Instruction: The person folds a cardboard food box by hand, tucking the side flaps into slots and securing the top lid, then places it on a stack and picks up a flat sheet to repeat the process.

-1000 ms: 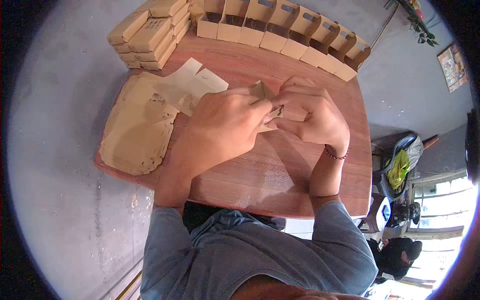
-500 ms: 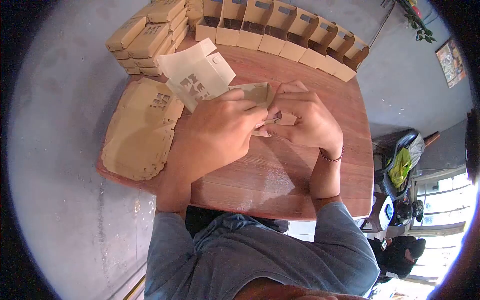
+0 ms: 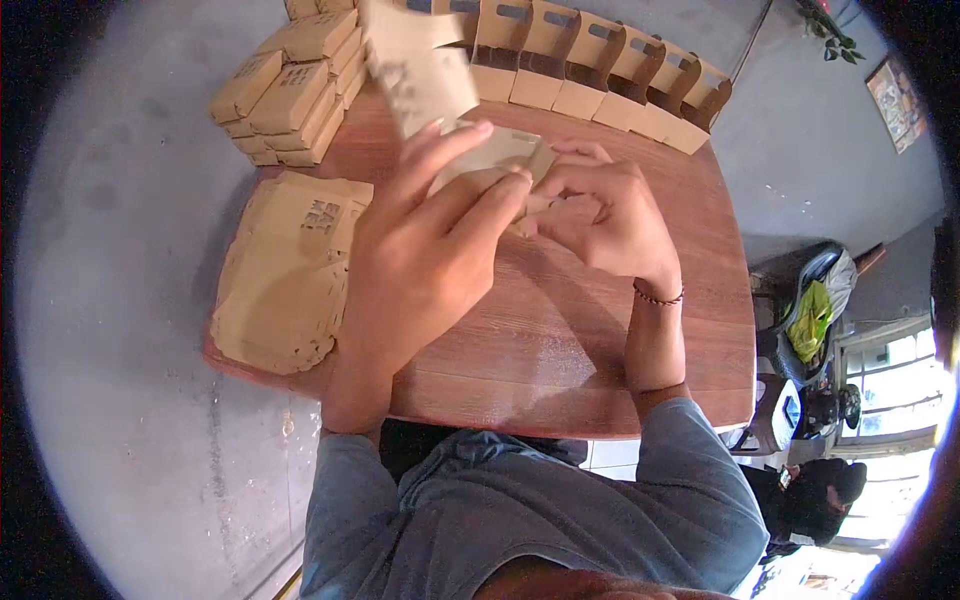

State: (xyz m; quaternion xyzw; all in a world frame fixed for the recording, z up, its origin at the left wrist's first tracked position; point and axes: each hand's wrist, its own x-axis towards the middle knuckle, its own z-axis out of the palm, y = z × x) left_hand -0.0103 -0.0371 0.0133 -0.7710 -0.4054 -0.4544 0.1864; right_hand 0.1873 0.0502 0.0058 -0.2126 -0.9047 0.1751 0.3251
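A partly folded cardboard box (image 3: 425, 85) is held above the table, its printed lid standing up and blurred at the far side. My left hand (image 3: 430, 235) lies against the box's near left side, fingers stretched out and apart. My right hand (image 3: 610, 215) has its fingers curled and pinches the box's right corner; a dark bracelet circles that wrist. Left of my left hand lies a pile of flat cardboard blanks (image 3: 280, 280), the top one printed with dark letters.
Folded boxes (image 3: 290, 100) are stacked at the far left of the wooden table (image 3: 490, 360). A row of cardboard carriers (image 3: 540, 88) with handle holes lines the far edge. A person in dark clothes (image 3: 815, 500) is at the lower right, beyond the table, near chairs and windows.
The box's lid has swung up and away from me. My left hand's fingers have opened from a grip on the box. My right hand stays curled at the corner.
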